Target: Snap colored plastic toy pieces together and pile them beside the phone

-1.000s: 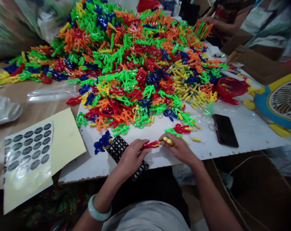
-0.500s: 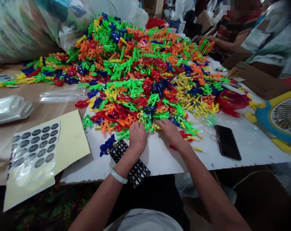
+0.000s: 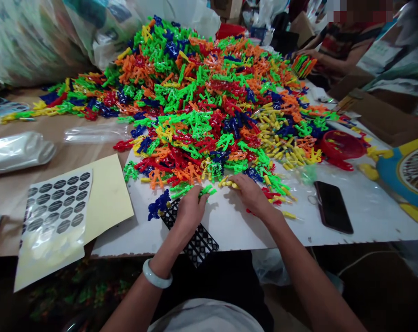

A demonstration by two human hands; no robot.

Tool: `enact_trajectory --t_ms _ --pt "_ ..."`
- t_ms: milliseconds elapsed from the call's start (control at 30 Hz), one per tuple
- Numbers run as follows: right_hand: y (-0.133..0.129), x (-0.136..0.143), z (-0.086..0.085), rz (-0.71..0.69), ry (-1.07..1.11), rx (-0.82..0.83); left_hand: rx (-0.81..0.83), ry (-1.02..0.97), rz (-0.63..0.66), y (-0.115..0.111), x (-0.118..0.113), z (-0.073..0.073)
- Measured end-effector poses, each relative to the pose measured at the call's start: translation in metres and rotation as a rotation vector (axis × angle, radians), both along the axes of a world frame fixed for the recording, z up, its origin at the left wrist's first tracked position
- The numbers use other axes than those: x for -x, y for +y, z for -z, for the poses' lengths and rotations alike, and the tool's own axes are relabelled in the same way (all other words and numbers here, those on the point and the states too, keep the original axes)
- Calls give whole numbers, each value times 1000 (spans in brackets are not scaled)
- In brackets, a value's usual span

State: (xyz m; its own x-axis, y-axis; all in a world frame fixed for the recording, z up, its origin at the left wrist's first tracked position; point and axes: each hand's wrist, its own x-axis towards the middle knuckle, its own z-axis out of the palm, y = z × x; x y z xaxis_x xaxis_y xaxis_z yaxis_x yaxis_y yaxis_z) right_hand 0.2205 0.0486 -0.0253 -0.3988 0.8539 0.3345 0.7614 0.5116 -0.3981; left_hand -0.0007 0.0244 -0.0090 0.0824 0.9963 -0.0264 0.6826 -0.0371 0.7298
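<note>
The person's left grip [image 3: 191,203] is closed on a green plastic figure [image 3: 209,190], its end poking out on the side toward the other hand. More green shows just left of those fingers; I can't tell whether it is the same piece. The right grip [image 3: 252,196] is pinched on a few slim yellow pieces [image 3: 226,182], which point back toward the left one. The two stand apart, near each other, low over the white worktop [image 3: 239,228].

Under the left wrist lies a black lattice tray [image 3: 203,244], slanting toward the person's lap, and a dark blue figure [image 3: 158,205] sits at its far corner, left of the left grip. Beyond both hands rises a great heap [image 3: 195,101] of figures in green, orange, red, blue and yellow. Just right of the right grip are some red and yellow pieces [image 3: 273,196]; farther right lies a phone [image 3: 333,207]. Well left of the left grip there's a sticker sheet [image 3: 60,203] overlapping a pale yellow sheet [image 3: 110,198]. Far beyond the right grip, a co-worker [image 3: 347,46] handles a row of coloured figures [image 3: 303,66].
</note>
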Motion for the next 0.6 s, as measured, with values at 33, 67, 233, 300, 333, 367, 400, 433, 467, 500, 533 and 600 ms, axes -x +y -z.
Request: enact_trajectory --t_ms 33,67,233,300,333,367,400,433,467,500,533,600 --pt "-5 5 -5 -21 94 15 55 -77 -28 -3 3 0" --pt "-12 11 -11 -46 172 25 102 -153 -45 -6 6 -1" --pt "-40 43 -27 -92 169 -18 160 -337 -4 -18 13 -5" --pt "-46 51 -25 -65 120 -54 145 -318 4 -21 13 -6" --pt "-49 53 -23 -56 110 -67 128 -294 3 -22 12 -6" --pt "-50 55 -21 -52 103 -80 108 -265 -2 -23 11 -6" --pt "-52 56 -19 -53 93 -92 89 -233 -6 -23 11 -6" --pt "-53 58 -17 -56 77 -105 78 -205 -11 -24 10 -6" --pt "-54 59 -17 -61 58 -119 73 -184 -15 -25 9 -5" --pt "-55 60 -16 -66 40 -130 71 -169 -14 -26 8 -5" --pt "-56 62 -17 -68 26 -138 66 -157 -8 -26 8 -4" --pt "-56 64 -18 -68 11 -141 36 -115 14 -28 8 -3"
